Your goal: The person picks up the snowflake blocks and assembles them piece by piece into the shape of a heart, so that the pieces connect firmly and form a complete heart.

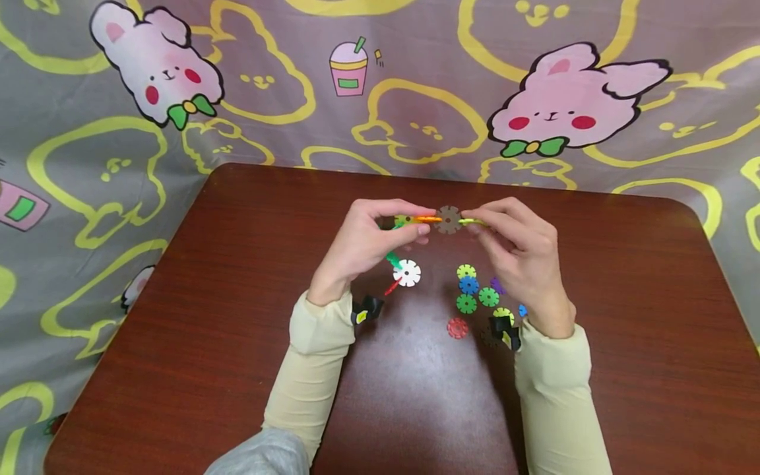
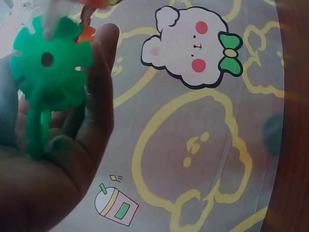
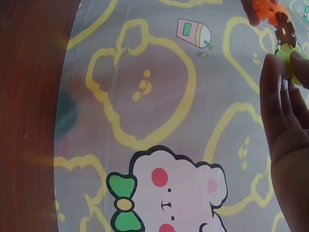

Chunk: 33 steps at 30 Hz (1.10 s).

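Note:
Near the far side of the table, my left hand (image 1: 369, 235) pinches an orange notched plastic disc (image 1: 426, 218) between thumb and fingers. A brown notched disc (image 1: 449, 220) joins the orange one on its right. On its other side is a yellow-green disc (image 1: 469, 221), pinched by my right hand (image 1: 525, 247). Below the left hand hang more linked discs: a green one (image 2: 67, 67), a white one (image 1: 407, 272) and a red one (image 1: 392, 286). A yellow disc (image 1: 402, 219) shows partly behind the left fingers. In the right wrist view the right fingertips cover part of the yellow-green disc.
Loose discs lie below the right hand, among them a blue one (image 1: 469, 285), a green one (image 1: 466, 303) and a red one (image 1: 457, 328). The right wrist hides some. A patterned cloth (image 1: 332, 125) hangs behind the brown table (image 1: 237, 297).

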### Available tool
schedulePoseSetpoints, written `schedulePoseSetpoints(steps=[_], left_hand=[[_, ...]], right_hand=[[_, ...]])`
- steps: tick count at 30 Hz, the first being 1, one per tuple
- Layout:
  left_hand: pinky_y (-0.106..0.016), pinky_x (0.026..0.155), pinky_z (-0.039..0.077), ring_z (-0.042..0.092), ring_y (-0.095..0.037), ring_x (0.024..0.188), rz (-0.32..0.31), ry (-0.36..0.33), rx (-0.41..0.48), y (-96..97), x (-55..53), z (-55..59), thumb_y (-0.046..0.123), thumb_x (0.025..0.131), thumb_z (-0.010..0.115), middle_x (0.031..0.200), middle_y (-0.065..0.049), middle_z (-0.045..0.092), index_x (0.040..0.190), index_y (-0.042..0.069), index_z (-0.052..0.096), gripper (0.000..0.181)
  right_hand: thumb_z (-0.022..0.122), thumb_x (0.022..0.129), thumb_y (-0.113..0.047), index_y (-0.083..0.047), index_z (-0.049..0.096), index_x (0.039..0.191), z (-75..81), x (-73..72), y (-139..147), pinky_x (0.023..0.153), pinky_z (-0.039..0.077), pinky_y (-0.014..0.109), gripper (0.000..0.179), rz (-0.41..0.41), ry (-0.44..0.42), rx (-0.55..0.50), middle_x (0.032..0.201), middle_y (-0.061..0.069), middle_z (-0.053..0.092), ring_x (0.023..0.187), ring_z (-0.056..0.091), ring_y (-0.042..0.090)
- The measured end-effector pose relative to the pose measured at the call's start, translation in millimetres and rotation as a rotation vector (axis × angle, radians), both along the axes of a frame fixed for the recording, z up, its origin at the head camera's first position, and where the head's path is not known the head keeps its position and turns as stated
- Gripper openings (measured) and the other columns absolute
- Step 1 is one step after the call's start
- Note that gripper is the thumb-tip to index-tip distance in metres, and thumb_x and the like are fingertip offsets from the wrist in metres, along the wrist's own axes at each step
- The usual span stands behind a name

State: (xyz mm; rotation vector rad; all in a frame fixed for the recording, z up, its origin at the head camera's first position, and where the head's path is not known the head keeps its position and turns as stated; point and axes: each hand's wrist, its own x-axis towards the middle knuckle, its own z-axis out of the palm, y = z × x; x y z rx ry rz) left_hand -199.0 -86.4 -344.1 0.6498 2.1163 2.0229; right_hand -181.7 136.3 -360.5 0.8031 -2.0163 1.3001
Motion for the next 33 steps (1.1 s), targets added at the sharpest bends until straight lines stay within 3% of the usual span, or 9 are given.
schedulePoseSetpoints(steps=[6,10,15,19,27,33], left_hand=[[-0.046,0.068,0.06,0.072,-0.033,0.073,0.044,-0.004,-0.001,1.5,-0.8,-1.9,0.001,0.082,0.074,0.099,-0.017,0.072,0.107,-0.003,0.072,0.025],[-0.043,0.072,0.06,0.071,-0.04,0.08,0.035,-0.008,0.006,1.3,-0.2,-1.7,-0.001,0.081,0.074,0.101,-0.019,0.07,0.107,-0.005,0.072,0.026],[-0.029,0.072,0.059,0.07,-0.02,0.089,0.057,0.08,-0.124,-1.0,1.0,-1.0,0.005,0.081,0.077,0.102,-0.011,0.071,0.108,0.002,0.074,0.027],[-0.027,0.068,0.056,0.066,-0.009,0.084,0.074,0.146,-0.216,-1.8,1.6,-0.9,0.01,0.08,0.078,0.102,-0.006,0.072,0.107,0.007,0.075,0.028],[-0.038,0.07,0.061,0.072,-0.03,0.077,0.038,0.043,-0.115,-0.4,0.9,-2.1,0.005,0.082,0.075,0.101,-0.013,0.07,0.109,0.0,0.073,0.027],[-0.038,0.07,0.061,0.072,-0.023,0.075,0.045,0.094,-0.16,1.2,2.2,-1.8,0.006,0.082,0.075,0.098,-0.011,0.07,0.108,0.001,0.073,0.027]], right_hand=[[0.074,0.072,0.015,0.002,0.074,0.099,0.8,0.9,-1.0,0.065,0.045,0.01,0.029,0.0,0.005,0.014,0.086,0.013,0.07,0.078,0.06,0.003],[0.077,0.07,0.015,0.002,0.074,0.092,1.6,1.0,-1.0,0.069,0.049,0.01,0.026,0.01,0.016,0.005,0.084,0.011,0.071,0.079,0.063,0.004],[0.076,0.071,0.013,0.002,0.074,0.09,0.6,1.3,-1.9,0.071,0.047,0.01,0.022,0.017,0.061,0.059,0.083,0.01,0.07,0.076,0.06,0.008],[0.077,0.071,0.011,0.002,0.075,0.091,-0.8,2.0,-2.1,0.067,0.044,0.01,0.023,0.01,0.098,0.071,0.083,0.011,0.069,0.072,0.058,0.01],[0.074,0.07,0.017,0.003,0.074,0.09,-4.6,0.0,-5.3,0.073,0.048,0.011,0.025,0.026,0.092,0.001,0.082,0.012,0.069,0.075,0.061,0.011],[0.073,0.075,0.013,0.002,0.074,0.09,-4.6,-0.2,-4.9,0.073,0.047,0.01,0.019,0.029,0.084,0.018,0.082,0.013,0.069,0.074,0.061,0.012]])
